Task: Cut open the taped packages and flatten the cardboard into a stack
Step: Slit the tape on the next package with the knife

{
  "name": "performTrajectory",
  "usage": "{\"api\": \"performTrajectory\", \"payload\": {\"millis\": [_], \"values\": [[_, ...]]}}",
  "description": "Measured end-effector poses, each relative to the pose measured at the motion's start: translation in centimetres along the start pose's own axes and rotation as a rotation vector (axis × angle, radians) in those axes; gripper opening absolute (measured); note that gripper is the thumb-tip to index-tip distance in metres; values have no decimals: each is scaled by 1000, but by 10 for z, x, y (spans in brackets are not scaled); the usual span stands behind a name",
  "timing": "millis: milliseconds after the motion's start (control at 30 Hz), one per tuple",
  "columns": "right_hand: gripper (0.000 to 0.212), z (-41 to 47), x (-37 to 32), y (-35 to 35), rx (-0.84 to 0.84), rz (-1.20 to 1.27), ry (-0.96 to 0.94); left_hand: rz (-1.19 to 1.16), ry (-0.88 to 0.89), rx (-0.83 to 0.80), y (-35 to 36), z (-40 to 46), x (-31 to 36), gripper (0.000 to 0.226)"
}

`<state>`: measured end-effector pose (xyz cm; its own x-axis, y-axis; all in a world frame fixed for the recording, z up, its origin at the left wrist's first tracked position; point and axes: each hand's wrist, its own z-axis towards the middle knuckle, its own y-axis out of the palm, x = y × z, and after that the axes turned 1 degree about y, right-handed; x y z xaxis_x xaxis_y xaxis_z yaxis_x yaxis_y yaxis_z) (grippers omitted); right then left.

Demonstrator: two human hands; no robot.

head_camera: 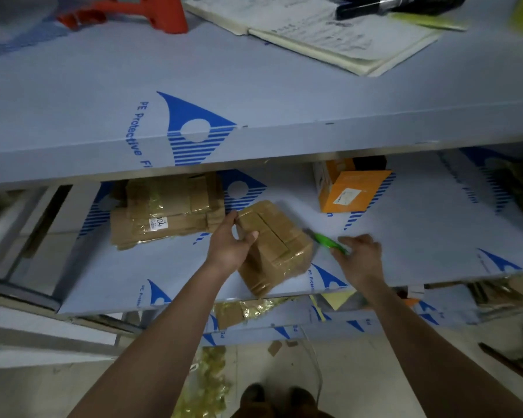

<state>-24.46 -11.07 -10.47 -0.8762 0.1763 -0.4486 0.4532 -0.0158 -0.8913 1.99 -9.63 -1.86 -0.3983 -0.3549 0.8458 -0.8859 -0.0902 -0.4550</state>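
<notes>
At frame center, my left hand grips a taped cardboard package on the shelf. Just right, my right hand holds a green cutter. Farther, upper left, flattened cardboard lies stacked.

Top shelf: orange tool at 11 o'clock, open notebook at 1 o'clock, black marker beside it. Middle shelf: orange box at 2 o'clock.
</notes>
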Motion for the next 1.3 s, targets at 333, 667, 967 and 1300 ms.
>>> {"api": "performTrajectory", "payload": {"millis": [333, 667, 967, 1300], "values": [[11, -13, -33, -14, 119, 414, 74, -17, -14, -141, -7, 9, 1, 73], [23, -42, -118, -56, 45, 1052, -55, -94, -23, -156, -6, 2, 2, 70], [18, -33, -150, -34, 126, 1031, -56, -112, -27, -187, -6, 2, 4, 71], [3, -26, -140, -18, 148, 976, -82, -158, -59, -190, -2, 4, 5, 73]]}}
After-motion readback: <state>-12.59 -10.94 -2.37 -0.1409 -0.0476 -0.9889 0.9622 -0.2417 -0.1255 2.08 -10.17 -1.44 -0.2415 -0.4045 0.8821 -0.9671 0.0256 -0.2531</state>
